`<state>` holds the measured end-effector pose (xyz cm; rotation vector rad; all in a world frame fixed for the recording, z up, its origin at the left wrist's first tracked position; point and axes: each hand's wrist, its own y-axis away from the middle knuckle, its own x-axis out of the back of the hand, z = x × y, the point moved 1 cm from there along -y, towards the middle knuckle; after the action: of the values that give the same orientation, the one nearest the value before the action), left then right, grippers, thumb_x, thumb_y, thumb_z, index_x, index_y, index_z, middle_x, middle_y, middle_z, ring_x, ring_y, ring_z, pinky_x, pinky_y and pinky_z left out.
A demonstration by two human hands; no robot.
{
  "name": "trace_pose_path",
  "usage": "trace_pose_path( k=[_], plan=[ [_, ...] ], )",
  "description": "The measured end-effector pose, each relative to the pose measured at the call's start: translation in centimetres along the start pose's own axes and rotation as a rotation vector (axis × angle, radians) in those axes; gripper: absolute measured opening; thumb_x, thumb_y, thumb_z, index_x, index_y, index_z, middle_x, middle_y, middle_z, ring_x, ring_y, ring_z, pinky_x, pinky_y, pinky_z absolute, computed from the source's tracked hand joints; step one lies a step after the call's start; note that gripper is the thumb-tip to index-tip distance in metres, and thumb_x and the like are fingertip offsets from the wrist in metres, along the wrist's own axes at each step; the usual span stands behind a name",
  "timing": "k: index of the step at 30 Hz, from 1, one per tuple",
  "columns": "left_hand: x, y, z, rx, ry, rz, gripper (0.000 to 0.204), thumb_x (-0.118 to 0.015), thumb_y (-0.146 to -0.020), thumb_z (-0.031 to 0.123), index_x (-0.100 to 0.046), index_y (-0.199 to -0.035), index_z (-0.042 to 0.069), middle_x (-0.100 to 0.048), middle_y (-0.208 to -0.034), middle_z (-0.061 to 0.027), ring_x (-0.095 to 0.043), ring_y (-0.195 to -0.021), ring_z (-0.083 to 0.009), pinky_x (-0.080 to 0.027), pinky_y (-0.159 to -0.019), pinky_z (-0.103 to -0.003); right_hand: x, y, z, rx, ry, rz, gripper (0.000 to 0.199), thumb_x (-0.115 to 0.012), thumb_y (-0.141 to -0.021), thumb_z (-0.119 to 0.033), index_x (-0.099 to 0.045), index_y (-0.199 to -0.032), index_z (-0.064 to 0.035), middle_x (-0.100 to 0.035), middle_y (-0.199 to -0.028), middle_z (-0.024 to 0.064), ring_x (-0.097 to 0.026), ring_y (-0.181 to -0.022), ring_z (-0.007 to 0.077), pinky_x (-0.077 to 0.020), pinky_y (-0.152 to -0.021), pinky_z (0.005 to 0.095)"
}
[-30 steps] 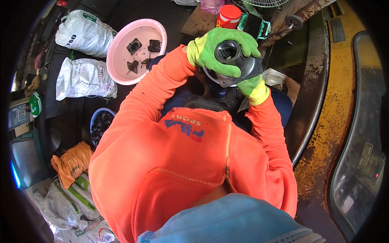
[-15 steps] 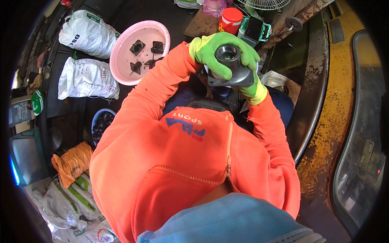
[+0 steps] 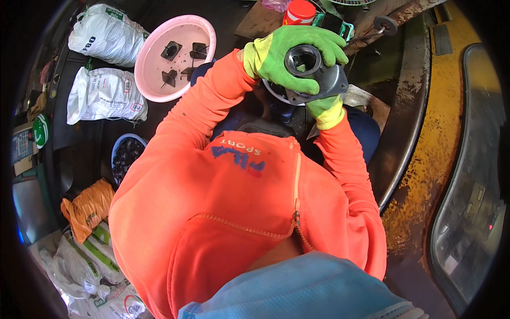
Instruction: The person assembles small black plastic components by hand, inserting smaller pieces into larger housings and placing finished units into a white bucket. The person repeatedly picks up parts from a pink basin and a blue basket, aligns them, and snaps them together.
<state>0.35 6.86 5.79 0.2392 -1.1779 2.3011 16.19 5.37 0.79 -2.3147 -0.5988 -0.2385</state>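
Note:
A black fitting (image 3: 330,84) with a round collar on a square, holed flange is held up in front of my chest. My left hand (image 3: 279,59), in a green glove with a yellow cuff, wraps round its collar, thumb on the near side and fingers over the far side. From below, my right hand (image 3: 325,108), gloved alike, grips the flange; most of its fingers are hidden behind the part. A bit of green shows through the collar's opening. Beyond my left forearm, a pink basin (image 3: 150,87) holds several similar black pieces (image 3: 170,50).
White sacks (image 3: 108,94) stand at the left, near a blue-rimmed tub (image 3: 115,154) of dark pieces. An orange sack (image 3: 89,208) lies lower left. A red-lidded container (image 3: 300,11) stands at the far side. Along my right runs a rusty yellow machine panel (image 3: 411,204) with a metal edge.
The fitting has tilted and turned, so its collar opening faces up more and its flange shows further right. My left fingers have spread across its far side. The whole view has shifted slightly.

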Motion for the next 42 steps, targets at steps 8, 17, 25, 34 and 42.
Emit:
trace_pose_path(
  k=[8, 17, 25, 34, 42],
  plan=[
    [0.4, -0.4, -0.1, -0.05, 0.17, -0.116, 0.041, -0.08, -0.064, 0.013, -0.062, -0.1, 0.004, -0.066, -0.111, -0.0177, -0.055, -0.118, -0.0384, -0.044, -0.097, -0.05, 0.9, 0.2, -1.0, -0.11, -0.048, -0.224, 0.056, -0.078, -0.075, -0.024, -0.057, -0.124, -0.0054, -0.059, -0.121, 0.0127, -0.059, -0.109, 0.0289, -0.0482, -0.091, 0.0367],
    [0.0, -0.7, -0.2, 0.039, 0.445, -0.312, 0.043, -0.082, -0.062, 0.02, -0.065, -0.099, 0.004, -0.068, -0.109, -0.0136, -0.058, -0.113, -0.0334, -0.045, -0.098, -0.044, 0.5, 1.9, 0.2, -0.154, -0.361, -0.414, 0.052, -0.069, -0.087, -0.018, -0.048, -0.133, -0.0059, -0.053, -0.13, 0.0078, -0.052, -0.117, 0.0189, -0.0451, -0.097, 0.0328],
    [0.7, -0.9, 0.6, -0.017, 0.074, -0.115, 0.041, -0.079, -0.066, 0.011, -0.061, -0.102, 0.004, -0.065, -0.114, -0.0179, -0.053, -0.12, -0.0394, -0.043, -0.099, -0.049, -0.8, 0.9, 0.9, -0.102, 0.057, 0.063, 0.049, -0.072, -0.08, -0.025, -0.056, -0.124, -0.0121, -0.061, -0.118, 0.0068, -0.059, -0.11, 0.0236, -0.0488, -0.09, 0.0349],
    [0.6, -0.7, 0.7, -0.066, 0.18, -0.207, 0.041, -0.079, -0.065, 0.016, -0.061, -0.101, 0.005, -0.067, -0.109, -0.0183, -0.054, -0.118, -0.0416, -0.044, -0.096, -0.051, 0.4, 0.9, -1.0, 0.071, 0.205, -0.172, 0.065, -0.085, -0.068, -0.023, -0.056, -0.125, -0.0105, -0.06, -0.119, 0.0059, -0.057, -0.112, 0.0214, -0.0486, -0.092, 0.0355],
    [-0.1, -0.7, 0.9, -0.02, 0.361, -0.3, 0.042, -0.082, -0.063, 0.019, -0.064, -0.098, 0.004, -0.068, -0.108, -0.0152, -0.057, -0.115, -0.0372, -0.047, -0.094, -0.045, 0.5, 2.8, 0.2, -0.296, -0.47, -0.341, 0.059, -0.077, -0.078, -0.016, -0.051, -0.13, -0.0074, -0.054, -0.128, 0.0069, -0.053, -0.117, 0.02, -0.0465, -0.096, 0.0344]
  ],
)
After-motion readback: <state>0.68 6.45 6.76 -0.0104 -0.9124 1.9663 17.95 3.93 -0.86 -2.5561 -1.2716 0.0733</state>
